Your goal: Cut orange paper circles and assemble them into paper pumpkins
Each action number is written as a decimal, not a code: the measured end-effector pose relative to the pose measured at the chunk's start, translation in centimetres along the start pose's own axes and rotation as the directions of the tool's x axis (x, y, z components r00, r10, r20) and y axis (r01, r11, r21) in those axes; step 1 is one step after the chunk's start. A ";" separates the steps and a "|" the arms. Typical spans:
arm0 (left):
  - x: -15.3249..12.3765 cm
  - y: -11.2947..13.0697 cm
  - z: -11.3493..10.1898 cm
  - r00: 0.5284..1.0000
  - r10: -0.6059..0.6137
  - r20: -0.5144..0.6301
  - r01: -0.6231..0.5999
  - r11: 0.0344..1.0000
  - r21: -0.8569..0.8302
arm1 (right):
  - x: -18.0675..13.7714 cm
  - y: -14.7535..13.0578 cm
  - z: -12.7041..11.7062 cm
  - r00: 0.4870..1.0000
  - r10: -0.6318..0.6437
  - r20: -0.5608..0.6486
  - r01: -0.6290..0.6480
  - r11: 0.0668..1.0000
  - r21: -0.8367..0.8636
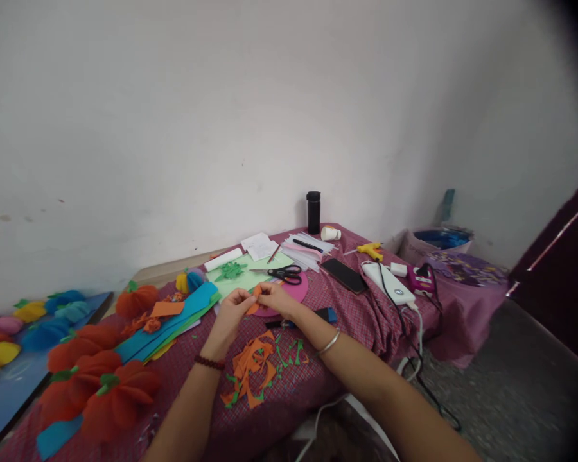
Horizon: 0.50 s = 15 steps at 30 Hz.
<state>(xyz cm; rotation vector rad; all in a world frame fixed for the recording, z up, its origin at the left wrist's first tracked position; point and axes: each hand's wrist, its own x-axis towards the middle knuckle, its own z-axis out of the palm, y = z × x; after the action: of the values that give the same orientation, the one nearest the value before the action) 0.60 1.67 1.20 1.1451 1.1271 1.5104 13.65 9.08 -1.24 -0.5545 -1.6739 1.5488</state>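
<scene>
- Spread with creased, checked magenta cloth (pixel 354 321); backed by pale, scuffed wall (pixel 221 128); bordered at lower right by grey speckled floor (pixel 501 359).
- Strewn in front with orange and green scraps (pixel 253 367); farther back, black-handled scissors (pixel 289 274).
- Pinched between left hand (pixel 235 307) and right hand (pixel 275 298), fingertips drawn together on it: small orange piece (pixel 257 292).
- Held above cloth, near pink disc (pixel 297 286).
- Looks bent, plain-coloured; mostly covered by fingers, full outline impossible to tell.

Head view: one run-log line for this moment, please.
left hand, right hand: pinching orange piece | nearer: scraps | beyond: black-handled scissors
</scene>
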 end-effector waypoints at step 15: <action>0.5 0.3 -0.6 0.964 -0.155 -0.215 0.051 0.904 -0.425 | -0.3 -0.6 0.2 0.999 0.026 0.048 -0.034 0.986 0.160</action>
<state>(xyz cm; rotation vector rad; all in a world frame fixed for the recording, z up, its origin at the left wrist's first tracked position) -0.09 2.01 1.52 0.6088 0.9412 1.7359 13.76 8.62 -0.72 -0.4645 -1.5626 1.7122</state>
